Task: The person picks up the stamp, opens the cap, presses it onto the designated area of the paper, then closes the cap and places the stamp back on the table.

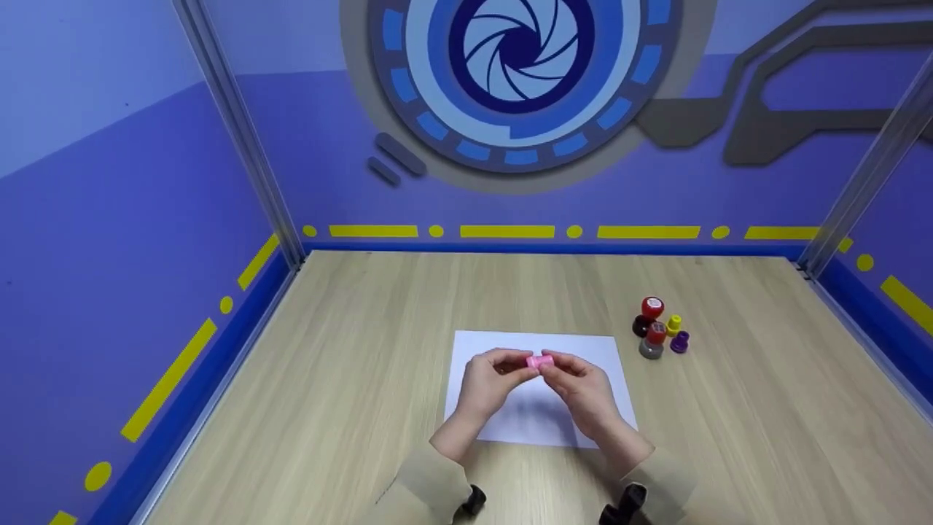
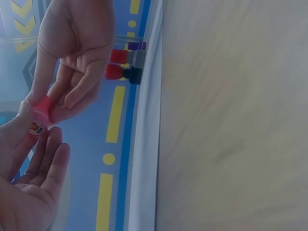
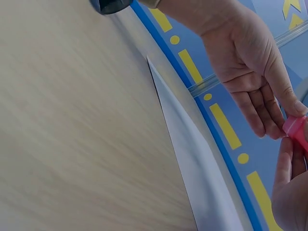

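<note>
A small pink toy stamp [image 1: 540, 361] is held between both hands over a white sheet of paper [image 1: 536, 426]. My left hand [image 1: 487, 383] pinches its left end between thumb and fingers, while my right hand [image 1: 584, 390] pinches the right end. In the left wrist view, a round printed picture shows on one end of the pink stamp [image 2: 41, 115]; there the remaining fingers of the left hand [image 2: 36, 187] extend below it. At the frame edge in the right wrist view, the pink stamp [image 3: 296, 129] is partly cut off.
Right of the paper, a cluster stands on the wooden table [image 1: 350, 364]: a red stamp with a black base [image 1: 652, 307], a red stamp with a grey base [image 1: 654, 341], a yellow stamp [image 1: 674, 325] and a purple stamp [image 1: 679, 342]. Blue and purple walls [image 1: 321, 160] enclose the table.
</note>
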`<state>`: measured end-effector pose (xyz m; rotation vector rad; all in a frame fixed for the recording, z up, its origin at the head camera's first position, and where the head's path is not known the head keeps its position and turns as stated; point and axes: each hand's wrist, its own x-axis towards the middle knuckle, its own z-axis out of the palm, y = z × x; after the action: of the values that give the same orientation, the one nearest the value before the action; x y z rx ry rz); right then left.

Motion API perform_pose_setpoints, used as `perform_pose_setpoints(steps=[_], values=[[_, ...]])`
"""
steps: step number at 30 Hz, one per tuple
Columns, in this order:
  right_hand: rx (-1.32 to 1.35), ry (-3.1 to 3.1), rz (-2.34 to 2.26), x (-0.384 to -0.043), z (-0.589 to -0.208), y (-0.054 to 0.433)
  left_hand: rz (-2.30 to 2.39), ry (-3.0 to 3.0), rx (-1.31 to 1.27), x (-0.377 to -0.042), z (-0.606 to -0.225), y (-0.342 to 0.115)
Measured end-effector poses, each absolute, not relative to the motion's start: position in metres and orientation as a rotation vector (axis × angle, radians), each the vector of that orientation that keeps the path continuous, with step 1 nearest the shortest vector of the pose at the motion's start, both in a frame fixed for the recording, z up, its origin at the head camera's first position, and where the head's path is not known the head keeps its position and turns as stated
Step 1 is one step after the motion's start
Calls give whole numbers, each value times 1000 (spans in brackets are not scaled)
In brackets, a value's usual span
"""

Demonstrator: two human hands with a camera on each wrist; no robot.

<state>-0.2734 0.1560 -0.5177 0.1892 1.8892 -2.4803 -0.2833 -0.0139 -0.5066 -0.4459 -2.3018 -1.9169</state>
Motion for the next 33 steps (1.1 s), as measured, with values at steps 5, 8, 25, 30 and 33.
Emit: perform_pose_setpoints(steps=[5, 8, 25, 30, 33], values=[[206, 1819, -2502, -275, -518, 156, -1954, -2276, -439, -285, -508, -13], [221, 1801, -2520, -277, -515, 160, -1961, -2314, -448, -286, -506, -14], [344, 2761, -1983, -282, -475, 315, -700, -3315, -442, -290, -504, -50], [362, 2982, -1521, -284, -485, 359, -587, -3365, -466, -288, -504, -50], [395, 2966, -1410, -285, -493, 373, -579, -3370, -464, -287, -504, -49]])
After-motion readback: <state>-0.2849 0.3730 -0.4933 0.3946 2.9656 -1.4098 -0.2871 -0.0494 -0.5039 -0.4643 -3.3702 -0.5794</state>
